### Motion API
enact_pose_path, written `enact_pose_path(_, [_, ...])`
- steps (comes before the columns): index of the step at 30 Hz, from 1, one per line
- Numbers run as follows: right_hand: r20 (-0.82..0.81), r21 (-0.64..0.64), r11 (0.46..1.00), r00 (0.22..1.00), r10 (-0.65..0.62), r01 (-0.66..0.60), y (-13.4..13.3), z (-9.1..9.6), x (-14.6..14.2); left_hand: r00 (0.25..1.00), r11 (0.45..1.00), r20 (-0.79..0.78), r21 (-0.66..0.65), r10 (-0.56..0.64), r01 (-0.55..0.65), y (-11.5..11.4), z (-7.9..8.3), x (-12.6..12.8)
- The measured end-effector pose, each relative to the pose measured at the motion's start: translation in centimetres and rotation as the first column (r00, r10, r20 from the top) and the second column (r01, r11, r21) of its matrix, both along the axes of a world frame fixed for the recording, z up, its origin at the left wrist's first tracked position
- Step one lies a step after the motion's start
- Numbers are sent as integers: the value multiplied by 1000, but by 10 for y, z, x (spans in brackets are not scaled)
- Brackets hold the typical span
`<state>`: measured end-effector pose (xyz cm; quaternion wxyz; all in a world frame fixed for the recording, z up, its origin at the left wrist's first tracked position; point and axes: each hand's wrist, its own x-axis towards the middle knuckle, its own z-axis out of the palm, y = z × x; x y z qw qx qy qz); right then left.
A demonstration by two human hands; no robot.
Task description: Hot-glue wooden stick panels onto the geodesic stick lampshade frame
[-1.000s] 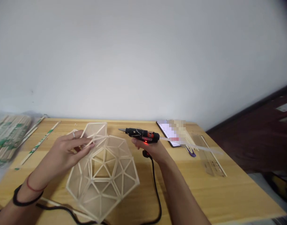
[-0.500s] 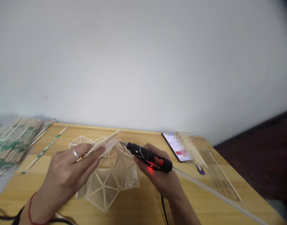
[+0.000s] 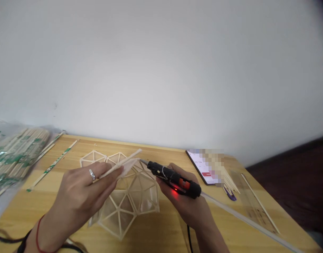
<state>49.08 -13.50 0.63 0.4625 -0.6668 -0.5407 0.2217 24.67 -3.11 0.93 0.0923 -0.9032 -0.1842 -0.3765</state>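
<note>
My left hand (image 3: 79, 191), with a ring on one finger, pinches a thin wooden-stick panel (image 3: 128, 164) backed with whitish film, seen almost edge-on. In my right hand (image 3: 189, 207) is a black hot glue gun (image 3: 174, 180) with a red light lit and a long clear glue stick (image 3: 243, 218) sticking out of its back. The gun's nozzle (image 3: 143, 161) points left at the film's right edge; whether they touch I cannot tell. Below and between both hands stands a faceted stick structure (image 3: 118, 209) of triangles covered in translucent film, partly hidden by my left hand.
Bundled wooden chopsticks (image 3: 25, 151) in plastic lie at the left, beside a loose green-wrapped chopstick (image 3: 56, 162). To the right are a phone (image 3: 200, 168), several bare sticks (image 3: 231, 181), a purple-handled item (image 3: 230, 195) and a clear sheet with a stick (image 3: 260, 203). Black cable (image 3: 189, 239) runs near my right wrist.
The whole view has shifted slightly, so the scene sits a little further right. The film on the held panel shows more. Both hands keep their grips, and the nozzle stays beside the panel.
</note>
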Motion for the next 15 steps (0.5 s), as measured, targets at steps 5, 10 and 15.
enact_pose_path(5, [12,-22,999,999,-41,41,0,-2,0,1000,1000,-4,-2,3,-3,0,1,1])
enact_pose_path(10, [28,1,998,998,-64,64,0,-5,2,1000,1000,-7,-3,20,-20,1,-1,-1])
enact_pose_path(15, [41,8,997,996,-75,75,-2,-10,5,1000,999,9,28,16,-16,2,-2,-1])
